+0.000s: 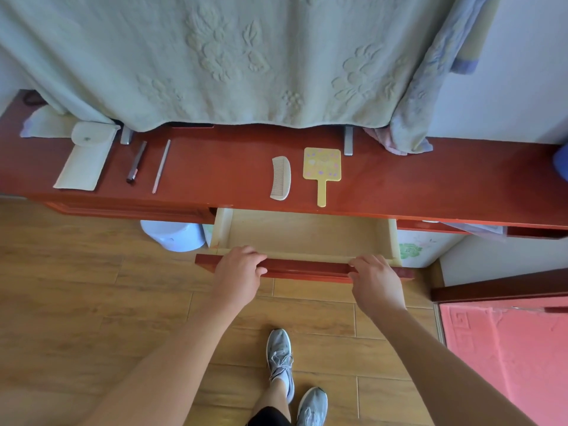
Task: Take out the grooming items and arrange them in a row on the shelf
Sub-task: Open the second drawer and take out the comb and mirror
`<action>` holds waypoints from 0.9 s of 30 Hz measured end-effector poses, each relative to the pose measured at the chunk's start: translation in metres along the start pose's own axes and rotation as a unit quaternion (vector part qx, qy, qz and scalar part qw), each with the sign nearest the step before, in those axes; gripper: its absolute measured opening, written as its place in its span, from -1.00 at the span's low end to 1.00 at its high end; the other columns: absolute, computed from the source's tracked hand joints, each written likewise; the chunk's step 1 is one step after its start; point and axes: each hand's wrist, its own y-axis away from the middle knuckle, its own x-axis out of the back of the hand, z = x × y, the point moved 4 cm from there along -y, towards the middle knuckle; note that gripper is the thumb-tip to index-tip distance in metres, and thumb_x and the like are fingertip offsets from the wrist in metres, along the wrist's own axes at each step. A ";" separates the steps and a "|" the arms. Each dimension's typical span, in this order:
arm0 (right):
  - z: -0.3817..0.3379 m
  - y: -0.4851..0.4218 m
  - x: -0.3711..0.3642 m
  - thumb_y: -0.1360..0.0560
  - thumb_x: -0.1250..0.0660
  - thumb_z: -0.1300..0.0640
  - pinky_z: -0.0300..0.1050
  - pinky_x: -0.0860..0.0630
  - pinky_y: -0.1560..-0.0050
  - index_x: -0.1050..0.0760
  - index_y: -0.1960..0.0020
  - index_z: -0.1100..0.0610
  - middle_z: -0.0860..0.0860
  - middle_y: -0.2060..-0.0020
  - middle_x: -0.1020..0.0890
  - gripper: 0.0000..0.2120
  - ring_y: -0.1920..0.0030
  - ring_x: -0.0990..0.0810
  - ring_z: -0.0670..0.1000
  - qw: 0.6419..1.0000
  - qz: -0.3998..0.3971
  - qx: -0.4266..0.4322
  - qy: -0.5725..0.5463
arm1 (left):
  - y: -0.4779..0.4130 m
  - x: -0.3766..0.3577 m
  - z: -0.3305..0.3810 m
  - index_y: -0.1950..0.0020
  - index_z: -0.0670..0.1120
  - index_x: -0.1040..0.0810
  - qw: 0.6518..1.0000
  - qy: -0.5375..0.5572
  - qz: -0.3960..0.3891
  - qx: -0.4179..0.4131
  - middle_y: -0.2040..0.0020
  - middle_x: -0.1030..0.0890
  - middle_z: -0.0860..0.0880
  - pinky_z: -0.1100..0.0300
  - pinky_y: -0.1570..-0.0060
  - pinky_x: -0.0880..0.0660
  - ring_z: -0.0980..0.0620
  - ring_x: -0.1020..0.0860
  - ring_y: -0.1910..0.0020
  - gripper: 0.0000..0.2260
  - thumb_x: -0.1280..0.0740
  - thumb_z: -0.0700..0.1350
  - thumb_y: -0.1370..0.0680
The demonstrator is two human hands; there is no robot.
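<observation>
On the red-brown shelf [230,161] lie a white pouch [84,159], a dark pen-like stick [136,162], a thin pale stick [161,168], a white comb [281,178] and a yellow hand mirror [321,167], spread left to right. Below the shelf a drawer [304,232] stands pulled out, its pale inside bare. My left hand [241,267] grips the drawer's red front edge [307,267] at its left part, fingers curled over the top. My right hand [376,276] grips the same edge at its right part.
A pale green embossed cloth [215,56] hangs over the back of the shelf. A bluish towel [430,87] hangs at the right. A light blue bin [173,236] stands on the wooden floor under the shelf. A pink mat [504,348] lies at the lower right.
</observation>
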 end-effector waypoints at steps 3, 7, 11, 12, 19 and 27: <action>-0.001 -0.024 0.005 -0.48 -0.37 0.23 -0.04 -0.54 0.16 -0.62 -0.04 0.13 0.01 0.06 -0.61 -0.85 -0.01 -0.51 0.08 1.000 -0.005 -0.018 -0.002 | -0.025 0.004 0.000 -0.20 -0.05 -0.66 1.000 0.003 -0.003 -0.004 -0.09 -0.66 0.04 0.13 0.04 -0.53 0.00 -0.59 -0.07 -0.75 -0.44 -0.06 -0.53; -0.002 -0.051 0.010 -0.52 -0.34 0.20 -0.07 -0.54 0.09 -0.60 -0.13 0.12 0.00 -0.02 -0.61 -0.80 -0.08 -0.50 0.05 1.000 -0.015 -0.027 0.002 | -0.052 0.005 -0.003 -0.20 -0.05 -0.67 1.000 -0.003 -0.008 -0.006 -0.09 -0.66 0.03 0.11 0.03 -0.56 0.00 -0.59 -0.07 -0.74 -0.44 -0.06 -0.53; -0.001 -0.066 0.012 -0.51 -0.36 0.20 -0.07 -0.54 0.09 -0.61 -0.14 0.13 0.00 -0.02 -0.61 -0.79 -0.06 -0.50 0.05 0.999 -0.015 -0.036 -0.005 | -0.068 0.007 -0.004 -0.23 -0.02 -0.65 1.000 -0.006 -0.019 -0.010 -0.12 -0.65 0.05 0.14 -0.01 -0.56 0.04 -0.60 -0.09 -0.72 -0.43 -0.02 -0.53; -0.001 -0.068 0.012 -0.50 -0.37 0.20 -0.07 -0.54 0.09 -0.61 -0.14 0.13 0.00 -0.02 -0.61 -0.78 -0.06 -0.50 0.05 0.999 -0.015 -0.037 -0.005 | -0.070 0.008 -0.004 -0.23 -0.02 -0.65 1.000 -0.009 -0.015 -0.011 -0.12 -0.65 0.04 0.15 -0.01 -0.56 0.04 -0.60 -0.08 -0.71 -0.44 -0.01 -0.53; -0.001 -0.079 0.028 -0.35 -0.52 0.04 0.08 -0.31 -0.37 -0.24 -0.48 0.11 0.09 -0.39 -0.32 -0.21 -0.39 -0.24 0.16 0.998 0.001 -0.004 0.071 | -0.077 0.024 -0.010 -0.44 -0.13 -0.38 0.996 -0.068 0.050 -0.008 -0.38 -0.43 -0.15 -0.09 -0.40 -0.36 -0.17 -0.39 -0.38 -0.15 -0.60 0.18 -0.27; 0.009 -0.101 0.031 -0.44 -0.41 -0.14 0.05 -0.01 -0.54 0.10 -0.57 0.06 -0.04 -0.56 0.05 -0.06 -0.55 0.14 0.07 0.993 -0.100 -0.009 0.068 | -0.099 0.020 -0.020 -0.60 -0.05 -0.12 0.995 -0.088 -0.040 0.011 -0.62 -0.07 -0.07 -0.07 -0.54 -0.07 -0.12 -0.04 -0.60 -0.01 -0.49 0.31 -0.34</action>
